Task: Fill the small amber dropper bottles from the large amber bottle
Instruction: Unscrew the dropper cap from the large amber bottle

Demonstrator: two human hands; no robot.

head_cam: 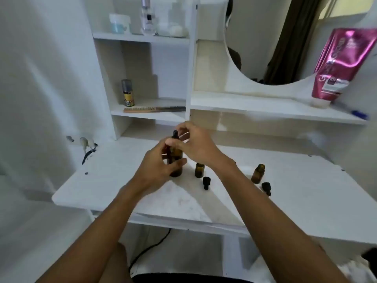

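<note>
The large amber bottle (176,160) stands on the white table (122,180) with a black dropper cap (175,134) on top. My left hand (158,168) wraps around its body. My right hand (195,146) pinches the cap from the right. Two small amber bottles stand uncapped: one (199,170) just right of the large bottle, the other (258,173) farther right. A black dropper cap lies in front of each: one (206,182) and another (266,188).
White shelves rise behind the table with a comb (154,109), a small yellow-labelled bottle (128,92) and jars above. A round mirror (285,41) and a pink tube (338,66) stand at the back right. A black cable (151,248) hangs under the table.
</note>
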